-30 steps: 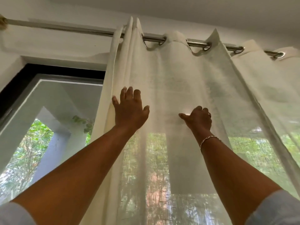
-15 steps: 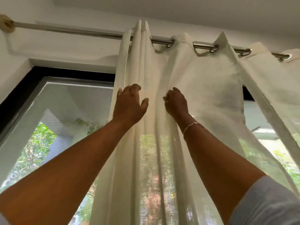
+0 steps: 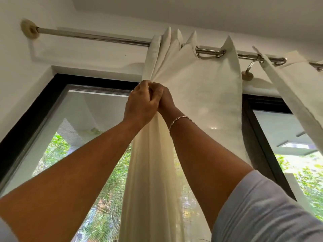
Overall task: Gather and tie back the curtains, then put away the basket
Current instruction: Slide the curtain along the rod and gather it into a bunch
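A cream sheer curtain [image 3: 206,95] hangs by metal eyelets from a steel rod [image 3: 90,36] above a black-framed window. Its left folds are bunched together just under the rod. My left hand [image 3: 139,103] grips the bunched folds from the left, fingers curled round the cloth. Pressed against it from the right, my right hand [image 3: 165,100], with a chain bracelet at the wrist, also holds the gathered cloth. A second curtain panel [image 3: 297,95] hangs at the far right. No basket is in view.
The rod ends in a round wall mount [image 3: 28,28] at upper left, and a bracket [image 3: 247,74] holds it near the middle. The window pane [image 3: 82,123] with trees outside fills the left; the ceiling is close above.
My right hand has swept the curtain leftward until it met my left hand. Both hands have closed round the gathered folds, and more window shows on the right.
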A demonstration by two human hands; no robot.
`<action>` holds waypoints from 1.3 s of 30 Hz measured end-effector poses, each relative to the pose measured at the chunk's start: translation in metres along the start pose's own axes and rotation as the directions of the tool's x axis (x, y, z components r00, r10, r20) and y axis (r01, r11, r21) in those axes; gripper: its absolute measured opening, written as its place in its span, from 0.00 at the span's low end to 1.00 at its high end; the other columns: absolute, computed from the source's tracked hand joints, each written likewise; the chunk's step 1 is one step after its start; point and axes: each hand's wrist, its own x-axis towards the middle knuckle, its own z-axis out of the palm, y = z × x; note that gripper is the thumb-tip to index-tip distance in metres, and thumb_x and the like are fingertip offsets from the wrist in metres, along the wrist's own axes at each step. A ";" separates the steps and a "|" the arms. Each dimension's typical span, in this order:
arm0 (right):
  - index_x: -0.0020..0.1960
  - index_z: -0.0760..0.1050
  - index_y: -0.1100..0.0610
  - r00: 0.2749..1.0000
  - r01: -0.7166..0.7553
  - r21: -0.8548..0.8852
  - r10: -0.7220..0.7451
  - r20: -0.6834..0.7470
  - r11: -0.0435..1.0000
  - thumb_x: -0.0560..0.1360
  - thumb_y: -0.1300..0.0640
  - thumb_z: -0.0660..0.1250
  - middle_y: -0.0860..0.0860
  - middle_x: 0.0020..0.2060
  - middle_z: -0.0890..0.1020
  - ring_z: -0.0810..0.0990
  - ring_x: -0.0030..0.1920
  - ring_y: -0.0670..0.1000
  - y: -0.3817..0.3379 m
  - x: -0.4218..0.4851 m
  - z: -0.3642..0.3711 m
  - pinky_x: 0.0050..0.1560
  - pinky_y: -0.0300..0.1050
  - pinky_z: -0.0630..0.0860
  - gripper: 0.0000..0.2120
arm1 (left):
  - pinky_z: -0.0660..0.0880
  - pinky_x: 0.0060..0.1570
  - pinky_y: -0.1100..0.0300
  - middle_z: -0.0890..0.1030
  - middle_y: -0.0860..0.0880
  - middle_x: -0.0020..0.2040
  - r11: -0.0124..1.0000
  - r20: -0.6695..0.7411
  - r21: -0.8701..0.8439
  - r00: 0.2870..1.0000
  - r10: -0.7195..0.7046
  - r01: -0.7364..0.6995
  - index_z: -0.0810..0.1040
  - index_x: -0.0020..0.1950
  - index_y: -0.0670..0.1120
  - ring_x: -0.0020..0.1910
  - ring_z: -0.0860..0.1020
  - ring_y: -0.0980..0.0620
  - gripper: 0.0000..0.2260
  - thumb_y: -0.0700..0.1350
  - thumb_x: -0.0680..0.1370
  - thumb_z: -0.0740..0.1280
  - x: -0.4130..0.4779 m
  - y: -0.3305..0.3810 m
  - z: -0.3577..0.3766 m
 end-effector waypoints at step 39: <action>0.54 0.77 0.64 0.879 -0.298 -0.548 0.001 -0.476 0.782 0.76 0.56 0.60 0.62 0.55 0.79 0.77 0.56 0.62 0.140 -0.023 -0.303 0.53 0.48 0.73 0.14 | 0.60 0.68 0.55 0.55 0.40 0.75 0.953 0.226 0.193 0.935 -0.274 0.232 0.40 0.75 0.42 0.73 0.58 0.44 0.40 0.48 0.76 0.65 -0.034 0.141 0.163</action>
